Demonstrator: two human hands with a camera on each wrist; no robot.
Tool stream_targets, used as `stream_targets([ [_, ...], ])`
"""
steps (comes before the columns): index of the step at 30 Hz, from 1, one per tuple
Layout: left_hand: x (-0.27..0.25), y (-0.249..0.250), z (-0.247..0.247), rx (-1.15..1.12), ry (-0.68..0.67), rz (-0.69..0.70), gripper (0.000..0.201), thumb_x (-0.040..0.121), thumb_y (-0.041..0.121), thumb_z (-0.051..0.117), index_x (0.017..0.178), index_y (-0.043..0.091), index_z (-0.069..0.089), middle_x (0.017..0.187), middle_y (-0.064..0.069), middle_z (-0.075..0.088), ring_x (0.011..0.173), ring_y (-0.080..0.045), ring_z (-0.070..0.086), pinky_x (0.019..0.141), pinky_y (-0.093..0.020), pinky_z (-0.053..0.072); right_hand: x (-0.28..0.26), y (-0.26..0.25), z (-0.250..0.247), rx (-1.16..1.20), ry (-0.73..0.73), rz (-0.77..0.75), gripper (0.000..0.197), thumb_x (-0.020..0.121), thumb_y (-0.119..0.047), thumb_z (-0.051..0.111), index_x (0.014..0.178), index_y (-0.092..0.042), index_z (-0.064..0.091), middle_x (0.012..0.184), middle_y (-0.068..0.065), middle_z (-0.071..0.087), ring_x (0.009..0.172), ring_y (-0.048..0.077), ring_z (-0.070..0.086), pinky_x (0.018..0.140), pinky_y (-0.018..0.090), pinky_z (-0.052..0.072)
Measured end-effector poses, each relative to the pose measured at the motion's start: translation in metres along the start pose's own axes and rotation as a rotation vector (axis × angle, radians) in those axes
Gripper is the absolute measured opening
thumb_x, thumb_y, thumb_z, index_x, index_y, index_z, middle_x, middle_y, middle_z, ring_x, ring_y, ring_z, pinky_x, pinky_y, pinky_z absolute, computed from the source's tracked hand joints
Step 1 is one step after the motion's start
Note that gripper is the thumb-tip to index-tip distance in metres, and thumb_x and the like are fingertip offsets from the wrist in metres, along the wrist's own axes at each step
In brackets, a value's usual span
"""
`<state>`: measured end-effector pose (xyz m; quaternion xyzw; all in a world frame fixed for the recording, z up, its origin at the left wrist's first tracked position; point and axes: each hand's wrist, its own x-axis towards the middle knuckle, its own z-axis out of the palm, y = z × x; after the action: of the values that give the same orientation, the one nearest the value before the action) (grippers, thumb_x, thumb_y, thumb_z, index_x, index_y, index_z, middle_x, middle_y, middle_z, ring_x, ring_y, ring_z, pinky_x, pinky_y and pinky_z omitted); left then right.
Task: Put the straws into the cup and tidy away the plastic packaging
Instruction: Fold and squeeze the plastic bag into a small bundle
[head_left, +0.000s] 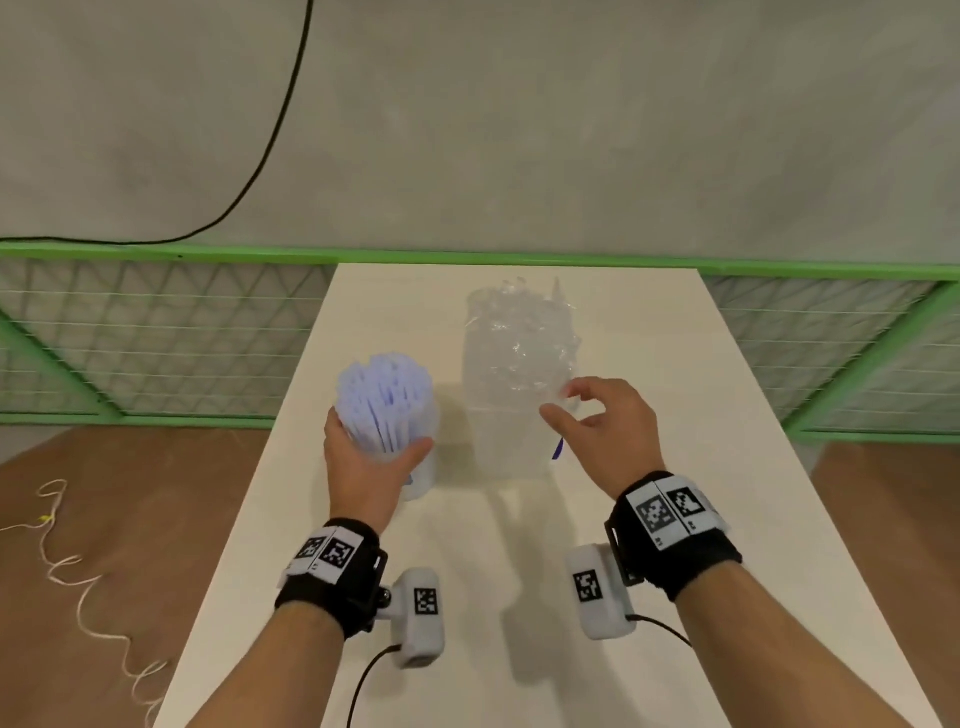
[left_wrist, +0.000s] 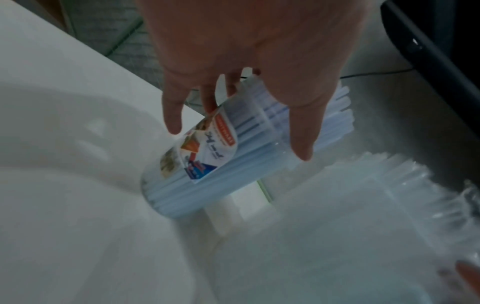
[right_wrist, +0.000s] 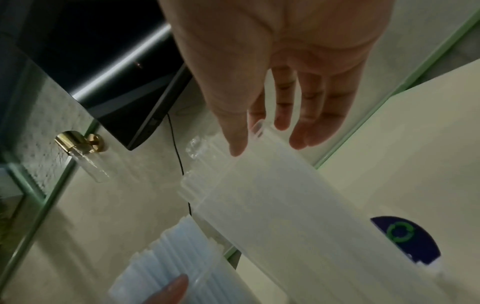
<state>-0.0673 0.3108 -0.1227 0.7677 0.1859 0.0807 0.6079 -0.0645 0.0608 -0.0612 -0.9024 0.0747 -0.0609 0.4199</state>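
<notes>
Head view: left hand (head_left: 371, 467) grips straw pack (head_left: 387, 402) upright on bench (head_left: 675, 415); right hand (head_left: 602, 426) fingers loose at cup (head_left: 514, 415) rim, holding nothing. Left wrist view alone shows pack's printed label (left_wrist: 205, 148); right wrist, cup's blue sticker (right_wrist: 407, 238).

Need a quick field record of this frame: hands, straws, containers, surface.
left hand: grips the cup of straws from the near side
cup of straws: upright on table, blue-white straws stick out of the top, printed label visible in left wrist view
right hand: at the near right side of the clear container, fingers loosely curled; contact unclear
clear container: upright, right of the cup, crinkled clear plastic at its top
table: white, green-framed mesh fence beyond
</notes>
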Motion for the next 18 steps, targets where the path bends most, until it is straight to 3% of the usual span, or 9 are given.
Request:
stream_targets([
  [3,0.003,-0.001,0.007,-0.023,-0.004,0.029,0.101,0.067,0.026,0.091,0.147,0.025,0.029,0.146,0.007,0.041,0.131,-0.009,0.038,0.109,-0.033,0.034,0.007,-0.002,-0.002,-0.236,-0.098,-0.062,0.043,0.086,-0.058,0.062,0.108,-0.023,0.072,0.119,-0.003,0.064,0.107,0.020,0.061,0.093,0.034,0.046],
  [5,0.005,-0.001,0.015,-0.030,-0.021,0.045,0.102,0.068,0.028,0.090,0.149,0.024,0.027,0.148,0.007,0.040,0.135,-0.010,0.037,0.114,-0.036,0.033,0.012,-0.004,-0.010,-0.404,-0.129,-0.106,0.052,0.087,-0.066,0.053,0.104,-0.020,0.073,0.111,-0.003,0.070,0.107,0.022,0.062,0.088,0.034,0.045],
  [7,0.005,0.001,0.027,-0.032,-0.062,0.055,0.104,0.070,0.027,0.089,0.151,0.024,0.024,0.151,0.007,0.037,0.138,-0.011,0.035,0.107,-0.020,0.038,0.015,0.001,-0.021,-0.528,-0.144,-0.142,0.058,0.088,-0.069,0.045,0.099,-0.019,0.073,0.098,-0.002,0.073,0.096,0.023,0.065,0.077,0.032,0.045],
  [9,0.003,0.007,0.041,-0.042,-0.111,0.062,0.104,0.071,0.024,0.088,0.152,0.023,0.022,0.153,0.008,0.035,0.140,-0.010,0.033,0.090,-0.001,0.037,0.016,0.012,-0.036,-0.554,-0.142,-0.152,0.058,0.088,-0.069,0.045,0.099,-0.019,0.071,0.094,-0.002,0.073,0.093,0.022,0.066,0.074,0.031,0.045],
  [10,0.002,0.008,0.049,-0.056,-0.128,0.065,0.106,0.071,0.024,0.088,0.153,0.023,0.020,0.153,0.008,0.034,0.141,-0.011,0.032,0.093,-0.003,0.037,0.016,0.019,-0.045,-0.540,-0.129,-0.144,0.057,0.087,-0.070,0.046,0.100,-0.020,0.071,0.096,-0.003,0.073,0.093,0.021,0.067,0.075,0.031,0.046],
  [12,-0.001,0.011,0.065,-0.078,-0.150,0.056,0.109,0.070,0.026,0.088,0.153,0.024,0.017,0.155,0.007,0.032,0.143,-0.012,0.031,0.114,-0.028,0.034,0.015,0.033,-0.062,-0.495,-0.084,-0.120,0.056,0.083,-0.069,0.051,0.102,-0.021,0.072,0.098,-0.005,0.074,0.093,0.019,0.068,0.077,0.030,0.048],
  [13,-0.003,0.013,0.073,-0.088,-0.160,0.049,0.110,0.071,0.026,0.088,0.153,0.024,0.016,0.155,0.007,0.031,0.143,-0.012,0.031,0.118,-0.038,0.031,0.014,0.040,-0.070,-0.464,-0.054,-0.100,0.054,0.081,-0.069,0.055,0.101,-0.022,0.072,0.096,-0.005,0.074,0.091,0.017,0.069,0.077,0.029,0.048],
  [16,-0.005,0.016,0.093,-0.119,-0.159,0.047,0.110,0.070,0.026,0.088,0.152,0.024,0.016,0.155,0.005,0.032,0.142,-0.015,0.032,0.118,-0.047,0.030,0.012,0.056,-0.088,-0.206,0.056,0.027,0.050,0.073,-0.060,0.073,0.108,-0.027,0.058,0.096,-0.006,0.069,0.083,0.012,0.068,0.076,0.029,0.047],
  [18,0.000,0.018,0.100,-0.136,-0.149,0.054,0.110,0.066,0.031,0.088,0.152,0.025,0.018,0.152,0.005,0.035,0.141,-0.016,0.035,0.118,-0.048,0.031,0.015,0.061,-0.091,-0.004,0.088,0.100,0.072,0.068,-0.053,0.081,0.123,-0.029,0.043,0.109,-0.008,0.061,0.086,0.014,0.065,0.075,0.029,0.045],
])
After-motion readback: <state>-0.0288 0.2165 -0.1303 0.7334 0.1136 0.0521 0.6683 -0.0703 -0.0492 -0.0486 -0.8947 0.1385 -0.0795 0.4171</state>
